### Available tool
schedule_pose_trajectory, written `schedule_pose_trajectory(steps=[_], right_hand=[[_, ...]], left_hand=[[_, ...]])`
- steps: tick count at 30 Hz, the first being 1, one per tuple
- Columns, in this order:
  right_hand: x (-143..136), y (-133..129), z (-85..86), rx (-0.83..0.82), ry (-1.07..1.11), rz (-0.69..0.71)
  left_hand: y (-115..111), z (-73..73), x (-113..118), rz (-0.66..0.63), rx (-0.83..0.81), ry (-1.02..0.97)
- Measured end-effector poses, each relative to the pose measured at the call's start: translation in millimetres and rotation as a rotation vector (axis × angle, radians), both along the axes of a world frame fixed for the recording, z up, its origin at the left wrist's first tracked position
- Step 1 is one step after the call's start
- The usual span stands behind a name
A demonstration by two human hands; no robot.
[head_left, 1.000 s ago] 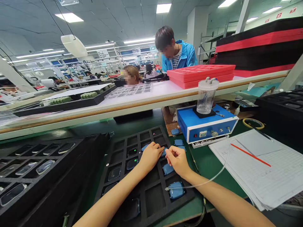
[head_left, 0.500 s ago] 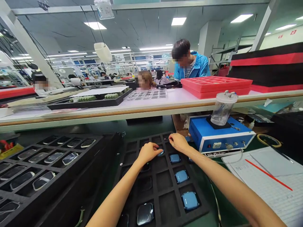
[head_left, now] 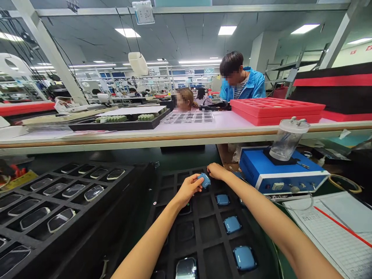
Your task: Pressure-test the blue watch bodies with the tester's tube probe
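Between the thumb and fingers of my left hand (head_left: pixel 188 191) is a blue watch case (head_left: pixel 205 180), its blue face turned toward me, held above the black foam tray (head_left: pixel 200 248). My right hand (head_left: pixel 216 171) is at the far end of that tray with fingers curled together; what they hold, if anything, is hidden. Several more blue watch cases sit in the tray's right column, the closest one (head_left: pixel 244 258) near the front. A watch with a dark glossy screen (head_left: pixel 186 268) lies in a pocket left of them. Some middle pockets hold nothing.
On the left stands another black foam tray (head_left: pixel 87 207) with several glass-faced watch parts. A blue control box (head_left: pixel 285 174) carrying a clear canister (head_left: pixel 286 141) is at the right, beside papers (head_left: pixel 328 221). Red foam trays (head_left: pixel 276 110) rest on the shelf. A person in blue (head_left: pixel 252 83) is beyond.
My left hand has lifted the blue watch case up from the tray and tilted it into view. My right hand stays near the tray's far end. The view has swung slightly left.
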State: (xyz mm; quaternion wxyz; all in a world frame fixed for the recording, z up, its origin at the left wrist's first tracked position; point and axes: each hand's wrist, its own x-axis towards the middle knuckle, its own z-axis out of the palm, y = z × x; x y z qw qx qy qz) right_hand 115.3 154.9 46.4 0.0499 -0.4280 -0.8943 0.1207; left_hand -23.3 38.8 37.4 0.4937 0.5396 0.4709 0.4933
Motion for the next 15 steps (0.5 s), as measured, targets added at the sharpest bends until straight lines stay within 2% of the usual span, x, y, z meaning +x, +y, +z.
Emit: schedule_pose_trajectory(steps=[3, 7, 11, 15], right_hand=[[3.1, -1.2, -2.4, 0.013, 0.121, -0.024], [14.3, -16.5, -2.2, 0.096, 0.407, -0.116], [39.2, -52.4, -7.1, 0.187, 0.770, -0.290], [64.5, -97.3, -18.2, 0.152, 1.043, -0.371]], left_hand=[[-1.7, -0.5, 5.4, -0.025, 0.018, -0.100], [-4.5, -2.7, 11.3, -0.022, 0.022, -0.162], [-7.9, -4.5, 18.7, -0.041, 0.002, -0.183], [-11.7, -6.9, 30.7, -0.101, -0.020, -0.198]])
